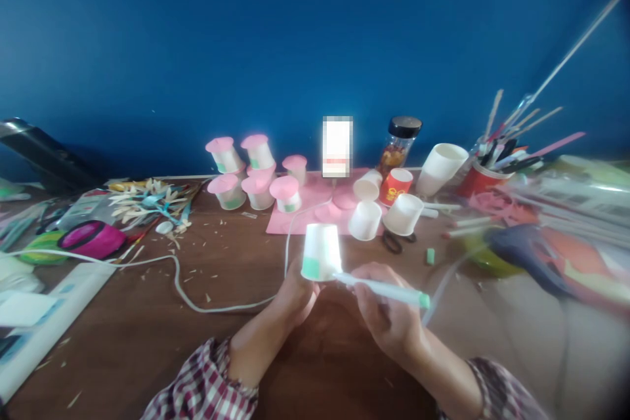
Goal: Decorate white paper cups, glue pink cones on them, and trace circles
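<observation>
My left hand (pixel 295 295) grips a small white paper cup (pixel 321 251), held upside down over the brown table. A green band shows on the cup's lower left side. My right hand (pixel 386 312) is closed round a pale green marker (pixel 388 290); its tip touches the cup's lower right rim. Both hands hover near the table's middle front. Plaid sleeves cover both wrists.
Several pink-topped cups (pixel 256 174) stand at the back on and beside a pink sheet (pixel 315 210). Plain white cups (pixel 365 220), a red cup (pixel 395 186), a jar (pixel 399 143), scissors (pixel 394 241), a pen holder (pixel 480 177) and a white cable (pixel 197 295) lie around.
</observation>
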### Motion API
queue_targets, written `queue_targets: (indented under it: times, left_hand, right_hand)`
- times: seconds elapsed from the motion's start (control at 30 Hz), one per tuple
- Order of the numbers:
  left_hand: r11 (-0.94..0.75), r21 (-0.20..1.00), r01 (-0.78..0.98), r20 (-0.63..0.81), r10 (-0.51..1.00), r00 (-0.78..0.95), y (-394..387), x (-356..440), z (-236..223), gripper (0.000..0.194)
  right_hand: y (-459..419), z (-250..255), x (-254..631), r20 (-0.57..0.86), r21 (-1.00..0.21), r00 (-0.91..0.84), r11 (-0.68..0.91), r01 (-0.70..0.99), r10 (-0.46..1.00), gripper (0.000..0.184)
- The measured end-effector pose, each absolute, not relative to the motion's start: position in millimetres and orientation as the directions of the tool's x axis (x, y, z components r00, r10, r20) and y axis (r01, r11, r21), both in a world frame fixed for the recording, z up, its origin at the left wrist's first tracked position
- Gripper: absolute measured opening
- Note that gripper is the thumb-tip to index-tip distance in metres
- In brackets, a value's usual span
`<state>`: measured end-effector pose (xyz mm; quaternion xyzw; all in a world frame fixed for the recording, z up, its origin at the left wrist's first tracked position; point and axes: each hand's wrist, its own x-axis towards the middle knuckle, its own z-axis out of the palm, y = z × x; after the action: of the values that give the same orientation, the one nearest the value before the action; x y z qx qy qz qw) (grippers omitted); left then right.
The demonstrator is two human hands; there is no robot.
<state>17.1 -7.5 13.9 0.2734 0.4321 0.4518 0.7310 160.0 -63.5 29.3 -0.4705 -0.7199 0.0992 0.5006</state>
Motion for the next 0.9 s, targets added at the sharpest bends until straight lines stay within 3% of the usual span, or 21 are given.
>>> queue_targets:
  times: [0.9]
  left_hand:
    - [0.431,0.806,-0.406,-0.38,0.902,0.204,-6.9,16.3,8.3,0.024]
  right_hand:
    - [-61.9,34.3,158.8,0.622,-0.612,-0.062,0.534,0.584,0.78,0.008]
